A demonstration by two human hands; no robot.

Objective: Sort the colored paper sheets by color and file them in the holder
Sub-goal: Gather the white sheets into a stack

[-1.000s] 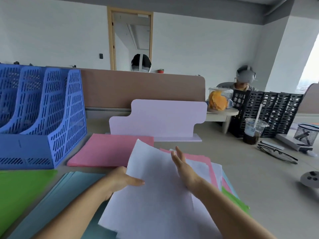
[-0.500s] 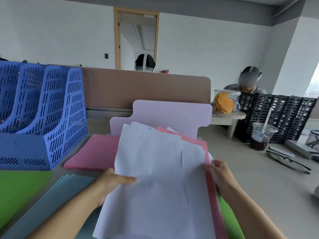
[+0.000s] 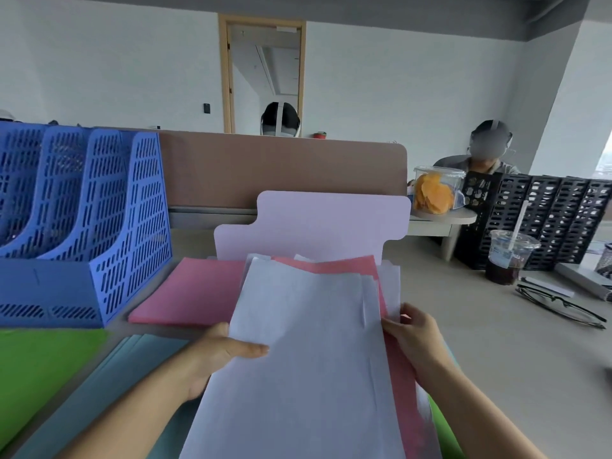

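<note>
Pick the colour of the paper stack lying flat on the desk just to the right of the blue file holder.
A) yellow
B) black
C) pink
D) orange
C: the pink stack lies flat beside the blue file holder, on its right, partly hidden behind the paper bundle held up in front.

Blue holder (image 3: 82,226) blocks left; bare desk (image 3: 480,342) open right.
</note>
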